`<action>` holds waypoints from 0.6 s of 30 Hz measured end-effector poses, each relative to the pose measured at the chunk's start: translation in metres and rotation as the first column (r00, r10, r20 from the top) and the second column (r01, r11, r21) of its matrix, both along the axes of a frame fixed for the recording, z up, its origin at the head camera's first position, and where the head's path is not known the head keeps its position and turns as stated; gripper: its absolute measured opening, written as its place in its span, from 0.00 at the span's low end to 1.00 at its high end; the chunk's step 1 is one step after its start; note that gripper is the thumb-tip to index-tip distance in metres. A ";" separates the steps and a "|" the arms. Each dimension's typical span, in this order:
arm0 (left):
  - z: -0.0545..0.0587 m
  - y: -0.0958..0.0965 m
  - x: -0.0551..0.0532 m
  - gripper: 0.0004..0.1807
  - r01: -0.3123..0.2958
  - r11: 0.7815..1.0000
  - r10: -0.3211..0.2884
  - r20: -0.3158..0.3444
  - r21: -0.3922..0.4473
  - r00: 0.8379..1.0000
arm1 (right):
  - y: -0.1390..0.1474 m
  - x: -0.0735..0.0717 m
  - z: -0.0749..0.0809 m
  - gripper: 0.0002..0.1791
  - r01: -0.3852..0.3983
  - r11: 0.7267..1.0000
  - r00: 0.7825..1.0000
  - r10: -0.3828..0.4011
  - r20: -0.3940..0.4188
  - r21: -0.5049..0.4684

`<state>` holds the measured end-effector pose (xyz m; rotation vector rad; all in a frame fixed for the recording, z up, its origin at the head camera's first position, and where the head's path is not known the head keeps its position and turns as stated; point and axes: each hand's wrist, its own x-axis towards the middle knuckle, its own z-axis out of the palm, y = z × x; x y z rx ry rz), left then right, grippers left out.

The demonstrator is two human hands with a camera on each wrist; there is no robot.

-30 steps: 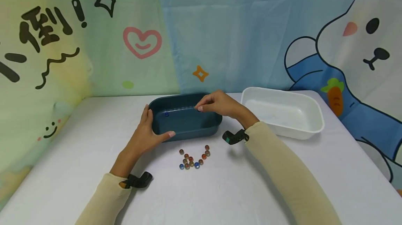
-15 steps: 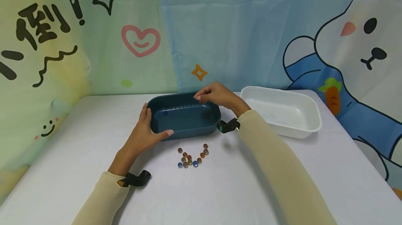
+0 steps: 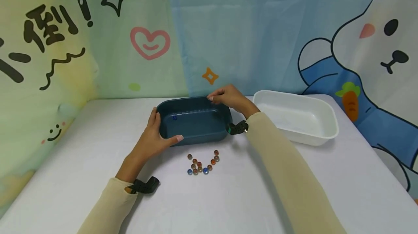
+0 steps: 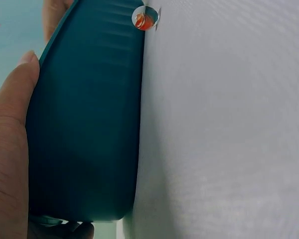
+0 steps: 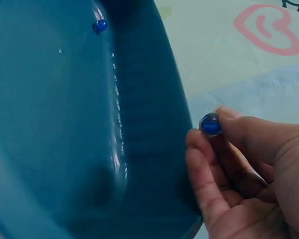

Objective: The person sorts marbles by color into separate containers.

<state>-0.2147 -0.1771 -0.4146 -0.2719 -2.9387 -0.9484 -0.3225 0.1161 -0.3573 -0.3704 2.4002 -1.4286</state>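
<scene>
A dark teal tub (image 3: 196, 140) stands near the back of the table. My left hand (image 3: 148, 143) grips its left end, fingers along the outer side and thumb at the front rim. Over the tub's far right rim, my right hand (image 3: 230, 98) pinches a blue marble (image 5: 211, 124) between thumb and fingertips. Inside the tub lies another blue marble (image 5: 101, 24), by the back wall toward the left. Several brown, orange and blue marbles (image 3: 205, 171) are scattered on the table in front of the tub.
To the right of the tub is a white tub (image 3: 295, 132), with nothing seen inside it. A white cloth (image 3: 235, 197) covers the table. A printed curtain (image 3: 254, 38) hangs close behind both tubs.
My right hand has moved up and back from over the tub's inside to its far rim, still pinching the marble. My left hand keeps its grip on the tub.
</scene>
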 end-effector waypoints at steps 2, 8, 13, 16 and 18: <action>0.000 0.000 0.000 0.70 0.001 1.000 -0.001 -0.002 0.000 1.000 | 0.000 -0.001 -0.001 0.17 0.018 1.000 1.000 -0.018 0.006 -0.018; 0.003 0.001 0.000 0.69 0.011 1.000 -0.011 -0.001 -0.005 1.000 | 0.003 -0.006 -0.004 0.16 0.069 0.992 0.997 -0.066 0.031 -0.104; 0.003 0.000 0.002 0.69 0.009 1.000 -0.009 0.001 -0.009 1.000 | 0.003 -0.005 -0.007 0.19 0.068 0.978 0.997 -0.061 0.043 -0.196; 0.002 0.000 0.001 0.69 0.006 1.000 -0.006 -0.002 -0.021 1.000 | 0.004 -0.003 -0.007 0.22 0.060 0.969 0.997 -0.049 0.052 -0.238; 0.002 0.001 0.001 0.69 0.007 1.000 -0.007 -0.003 -0.026 1.000 | 0.005 -0.003 -0.008 0.22 0.058 0.964 0.997 -0.045 0.058 -0.259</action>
